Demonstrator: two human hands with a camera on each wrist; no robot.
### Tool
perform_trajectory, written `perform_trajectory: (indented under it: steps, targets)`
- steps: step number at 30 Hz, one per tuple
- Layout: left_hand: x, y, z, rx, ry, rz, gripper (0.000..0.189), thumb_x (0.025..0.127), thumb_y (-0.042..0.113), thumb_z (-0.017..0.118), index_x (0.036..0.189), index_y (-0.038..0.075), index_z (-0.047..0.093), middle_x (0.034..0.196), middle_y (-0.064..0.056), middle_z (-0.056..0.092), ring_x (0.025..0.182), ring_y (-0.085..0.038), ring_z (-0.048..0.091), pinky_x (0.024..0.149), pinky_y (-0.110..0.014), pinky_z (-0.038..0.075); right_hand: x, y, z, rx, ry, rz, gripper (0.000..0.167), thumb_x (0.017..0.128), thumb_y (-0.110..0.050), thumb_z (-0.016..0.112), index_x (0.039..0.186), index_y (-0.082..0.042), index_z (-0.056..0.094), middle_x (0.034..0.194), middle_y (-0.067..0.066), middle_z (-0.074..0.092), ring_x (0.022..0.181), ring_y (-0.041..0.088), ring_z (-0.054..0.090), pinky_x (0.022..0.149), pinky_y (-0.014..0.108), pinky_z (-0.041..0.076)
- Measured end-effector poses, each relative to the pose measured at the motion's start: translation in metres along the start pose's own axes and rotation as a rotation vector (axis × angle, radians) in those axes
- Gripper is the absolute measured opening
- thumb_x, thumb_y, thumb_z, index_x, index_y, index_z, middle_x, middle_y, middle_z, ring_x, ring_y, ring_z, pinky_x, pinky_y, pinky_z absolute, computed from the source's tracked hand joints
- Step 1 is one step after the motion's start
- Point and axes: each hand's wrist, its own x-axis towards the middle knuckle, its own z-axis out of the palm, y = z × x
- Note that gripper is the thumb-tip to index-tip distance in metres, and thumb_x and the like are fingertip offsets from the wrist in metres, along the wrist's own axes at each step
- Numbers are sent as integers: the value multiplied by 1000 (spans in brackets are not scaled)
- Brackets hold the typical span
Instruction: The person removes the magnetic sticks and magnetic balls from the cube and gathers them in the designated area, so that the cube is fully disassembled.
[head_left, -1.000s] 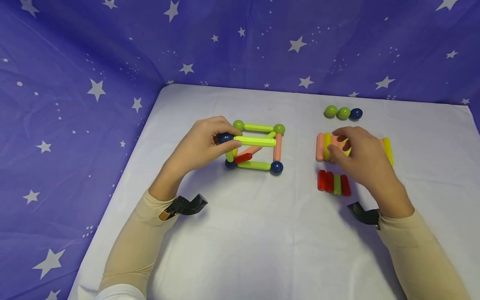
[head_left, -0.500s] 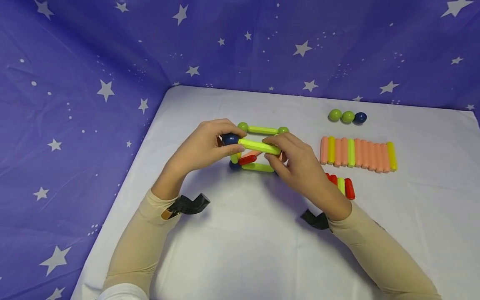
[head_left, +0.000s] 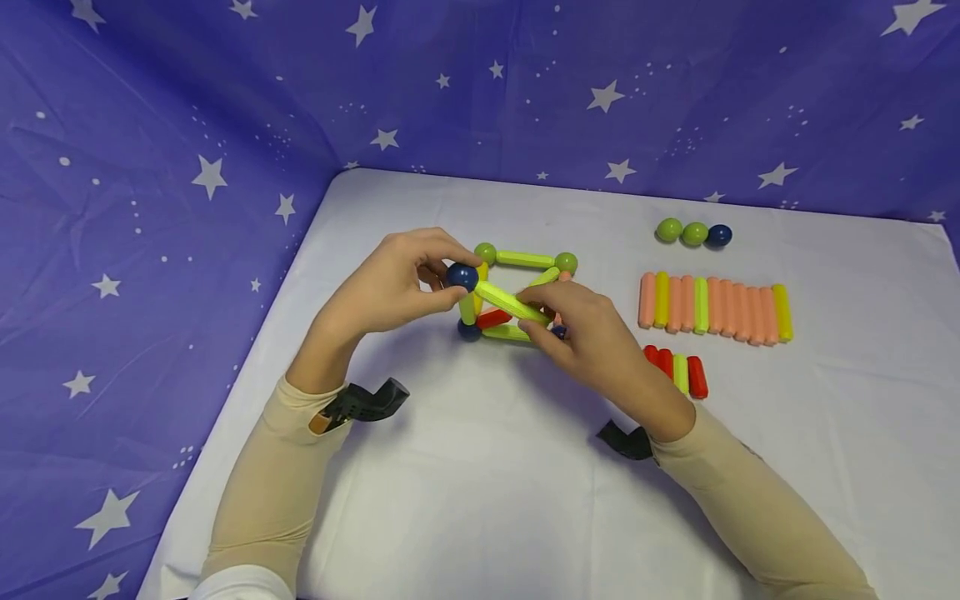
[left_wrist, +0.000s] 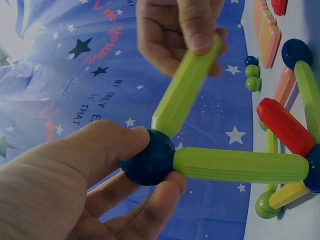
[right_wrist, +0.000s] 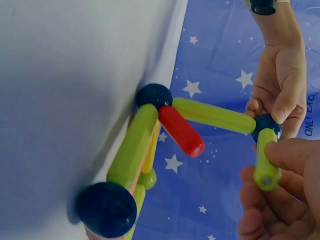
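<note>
My left hand (head_left: 382, 283) holds a dark blue ball (left_wrist: 150, 160) between thumb and fingers, raised above the table. A lime green rod (left_wrist: 185, 90) extends from that ball, and my right hand (head_left: 600, 350) pinches its other end. A second lime rod (left_wrist: 240, 164) joins the held ball to a blue corner ball (head_left: 469, 331) below. That corner belongs to a frame of rods and balls on the table, with green balls (head_left: 566, 264) at its back corners. From the same corner a short red rod (right_wrist: 182, 131) sticks out at a slant. My right hand partly hides the frame's near right corner.
To the right lies a row of several salmon rods (head_left: 727, 307), with yellow and lime ones among them. Short red rods (head_left: 697, 377) and a lime one lie nearer, partly behind my right forearm. Two green balls (head_left: 695, 233) and a blue one sit behind.
My right hand has moved left from over the rod row to the lime rod. The rod's right end has since swung down toward me, while my left hand stays at the blue ball.
</note>
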Motion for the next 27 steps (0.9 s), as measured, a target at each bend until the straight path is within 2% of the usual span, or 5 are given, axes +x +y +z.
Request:
perform_trajectory:
  steps: [7,12,14,20,27]
  targets:
    - [2,2,3,-24,-22,30,33,83,2,74,115,7,70,107,3,65,82,-11,63,74,-27,54,-5,-1,-2,-8,-83,79,24,85,-12,75,108,-11,69,92,0,66,78,16,58,67,33,51]
    - [-1,2,0,35,8,-8,32,84,3,73,115,8,70,106,1,64,81,-13,61,73,-30,54,-14,3,0,-37,-217,113,20,85,-13,75,104,-12,71,90,-3,66,78,17,56,69,30,49]
    - [-1,2,-1,46,14,-18,31,84,3,73,115,8,70,106,1,65,81,-13,61,72,-31,54,-20,7,0,-32,-237,151,20,85,-14,74,104,-12,69,89,-4,65,77,15,57,69,29,50]
    - [0,0,0,78,13,-13,31,85,7,72,116,10,70,106,3,64,81,-13,59,68,-32,53,-46,30,-18,-84,-151,312,20,84,-16,72,102,-14,65,84,-4,66,70,14,56,61,31,47]
    - [1,0,2,95,14,-5,33,85,9,73,118,11,69,105,6,63,80,-9,58,69,-29,53,-81,69,-64,-154,-9,514,27,86,-17,71,109,-7,63,88,5,66,73,19,54,57,26,45]
